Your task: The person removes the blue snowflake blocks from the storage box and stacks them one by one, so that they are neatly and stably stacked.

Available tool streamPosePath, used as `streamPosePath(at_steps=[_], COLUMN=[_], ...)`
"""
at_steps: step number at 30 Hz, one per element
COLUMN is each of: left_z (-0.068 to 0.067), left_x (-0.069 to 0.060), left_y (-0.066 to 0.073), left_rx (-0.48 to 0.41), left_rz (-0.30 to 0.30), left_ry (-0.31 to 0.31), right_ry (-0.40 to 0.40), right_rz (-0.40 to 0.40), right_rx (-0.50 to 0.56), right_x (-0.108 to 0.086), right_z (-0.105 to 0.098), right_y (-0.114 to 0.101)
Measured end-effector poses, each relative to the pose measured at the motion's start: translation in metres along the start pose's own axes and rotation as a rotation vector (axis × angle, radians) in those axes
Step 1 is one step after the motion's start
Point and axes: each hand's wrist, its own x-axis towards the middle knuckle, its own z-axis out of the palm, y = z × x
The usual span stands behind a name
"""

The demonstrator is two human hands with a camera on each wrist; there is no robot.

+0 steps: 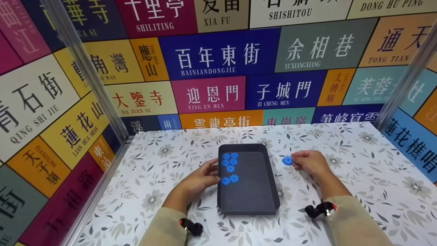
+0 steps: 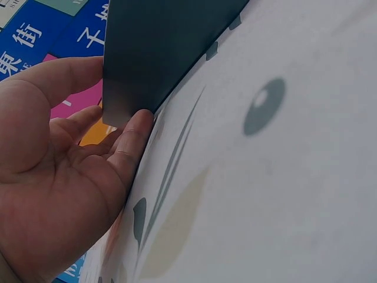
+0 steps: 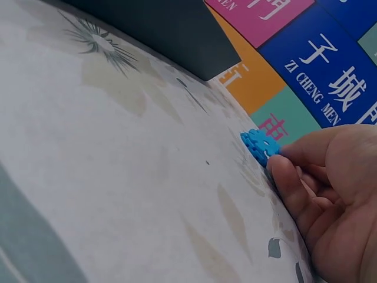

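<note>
- Right hand (image 1: 312,163): I see thumb and finger pinching a blue piece (image 1: 287,160), toothed and flower-like, right of the tray, apart from it.
- I can't tell from here whether that piece is one or several together, or whether it touches the table.
- Left hand (image 1: 201,177): fingers relaxed, slightly bent, resting against the tray's left wall, thumb at the rim.
- Dark gray tray (image 1: 251,194): on the table, between the hands, long side running near to far.
- Inside, I see a blue cluster (image 1: 233,161) at far left and a blue pair (image 1: 234,178) nearer, also left; right and near floor bare.
- Table (image 1: 297,222): white, gray leaf-and-flower print.
- Beige sleeves (image 1: 355,218), small black device at each wrist.
- Far side: wall (image 1: 218,73) of colored place-name panels.
</note>
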Motion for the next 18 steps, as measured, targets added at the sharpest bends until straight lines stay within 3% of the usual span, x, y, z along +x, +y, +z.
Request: streamPosePath(at_steps=[18], left_z=[0.0001], left_x=[0.0013], left_y=[-0.0014], left_rx=[-0.015], left_rz=[-0.009], left_ry=[0.002], right_ry=[0.031], right_rz=[0.007], right_rx=[-0.042], right_x=[-0.0008], right_z=[0.0029], right_y=[-0.0009])
